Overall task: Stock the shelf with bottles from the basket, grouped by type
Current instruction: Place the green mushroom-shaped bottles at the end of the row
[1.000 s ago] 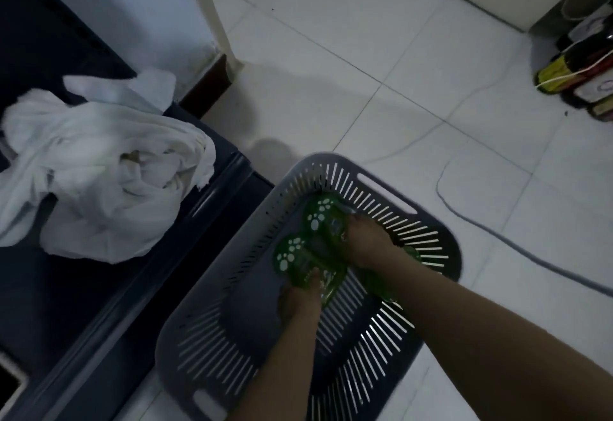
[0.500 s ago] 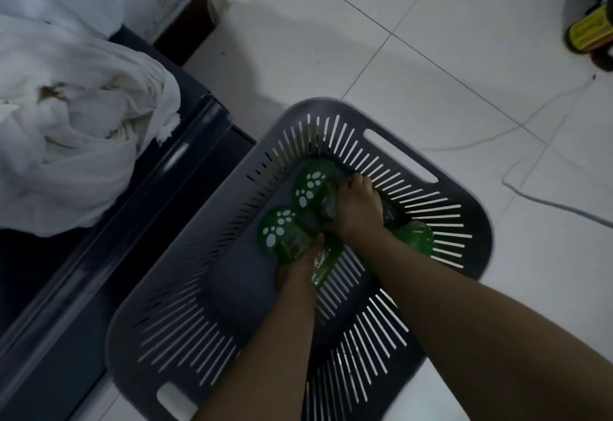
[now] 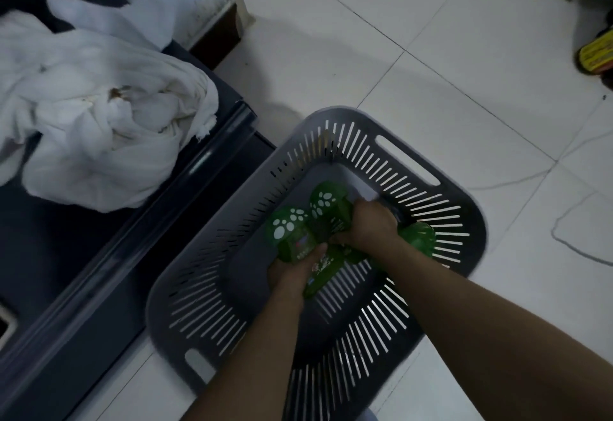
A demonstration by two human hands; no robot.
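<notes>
a grey slotted basket [image 3: 461, 221] sits on a white tiled floor [image 3: 398, 55], just beside a dark shelf unit [image 3: 99, 271] that bears a crumpled white cloth [image 3: 99, 128]; inside the basket lie green bottles [image 3: 326, 196] on their sides; the left hand [image 3: 293, 273] wraps one bottle, the right hand [image 3: 373, 223] closes over another; a yellow-labelled bottle [image 3: 595, 55] lies well apart at the far right

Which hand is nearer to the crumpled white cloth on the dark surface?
Left. The left hand sits on the basket's cloth-facing side, while the right hand reaches deeper in, farther from the crumpled white cloth.
</notes>
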